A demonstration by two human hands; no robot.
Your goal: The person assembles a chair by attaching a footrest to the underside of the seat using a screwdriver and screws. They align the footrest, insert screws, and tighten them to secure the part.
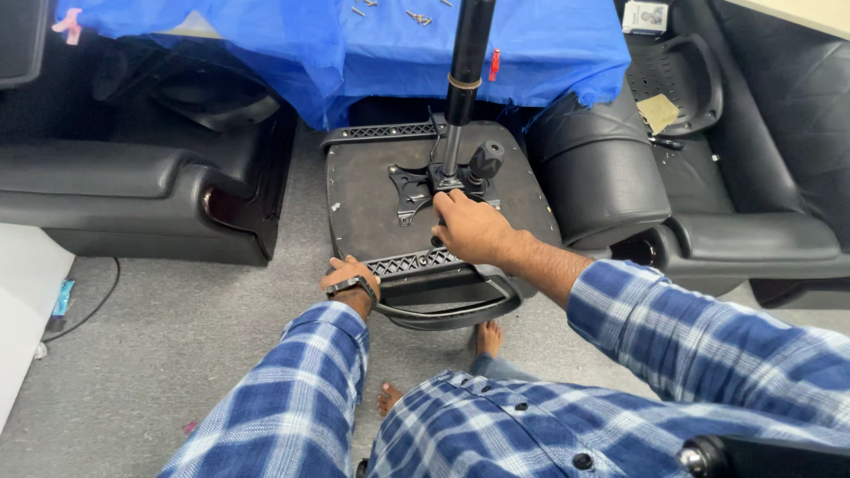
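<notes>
Gripping the seat's near edge (390,265), left hand (350,276) fingers curled; right hand (469,226) closed around mechanism lever (438,237).

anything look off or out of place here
The chair seat lies upside down on the floor, its gas cylinder pointing up. The right hand grips the mechanism plate; the left hand steadies the seat edge. Loose screws lie scattered on the blue sheet.
</notes>
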